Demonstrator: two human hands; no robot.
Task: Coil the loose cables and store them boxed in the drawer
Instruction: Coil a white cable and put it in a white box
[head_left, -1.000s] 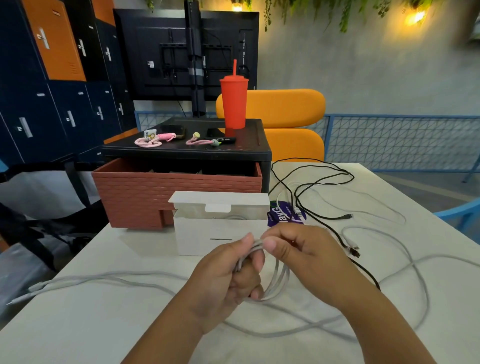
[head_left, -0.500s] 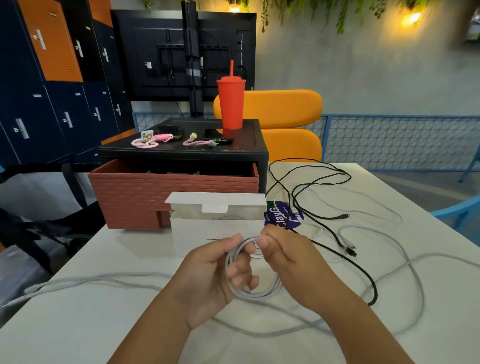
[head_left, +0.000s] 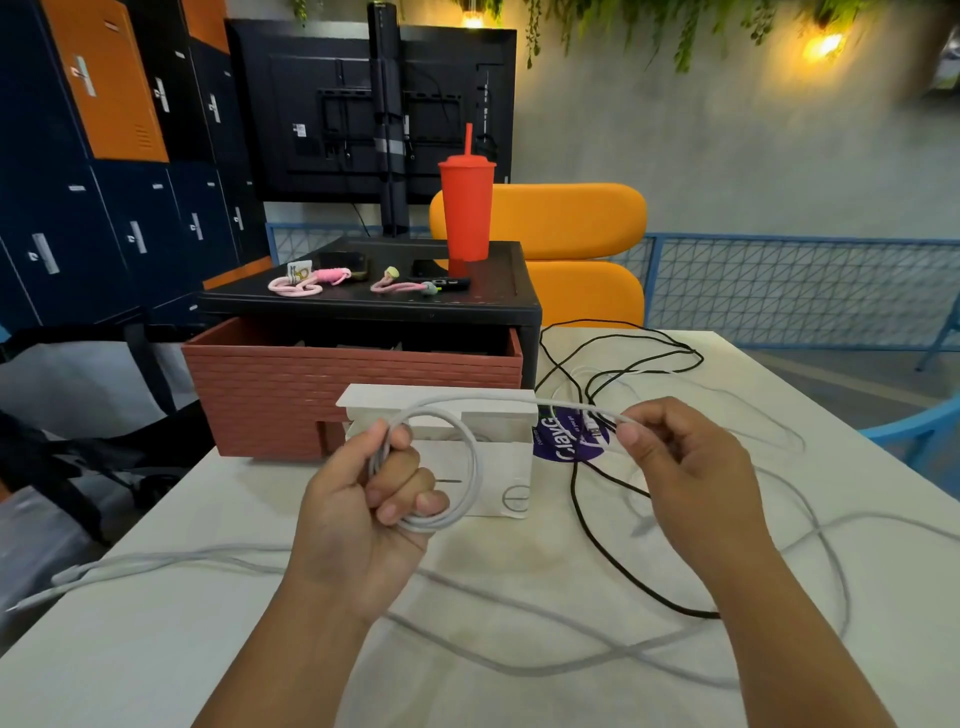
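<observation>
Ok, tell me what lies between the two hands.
Head view: a span of white cable runs from the coil in the left hand to the right hand's pinch, in front of the white box.

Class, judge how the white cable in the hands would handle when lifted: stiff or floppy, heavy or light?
Probably floppy: the white cable bends into a tight loop in the left hand. Likely light: the right hand holds its strand up with a fingertip pinch. The loop may spring open if released.
</observation>
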